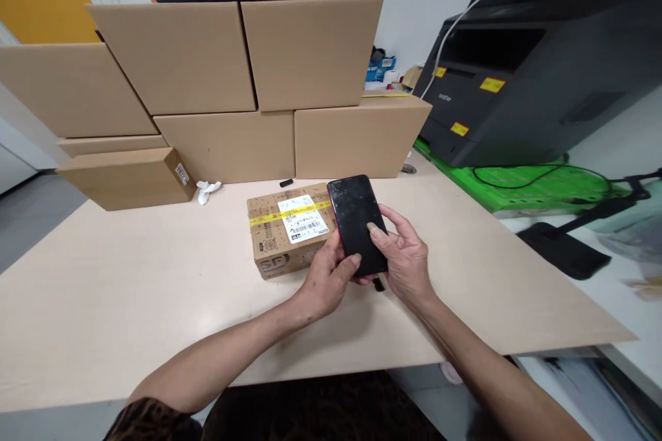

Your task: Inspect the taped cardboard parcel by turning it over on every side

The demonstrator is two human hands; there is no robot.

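A smartphone (354, 213) with a dark, smudged screen and a red edge is held up above the table in both hands. My left hand (328, 279) grips its lower left side, the thumb on the glass near the bottom. On the phone's right side my right hand (408, 258) is closed, its thumb pressing on the screen. Just behind and left of the phone sits a cardboard parcel (266, 238) with a yellow tape strip and a white shipping label (305, 220). Below the phone lies a small black piece (379, 284), partly hidden by the hands.
Stacked cardboard boxes (222, 148) line the back of the table (129, 275). A flatter box (124, 179), crumpled white paper (207, 191) and a small black object (286, 183) lie before them. At right stand a dark printer (480, 107) on a green surface (517, 186) and a black lamp-like arm (563, 255).
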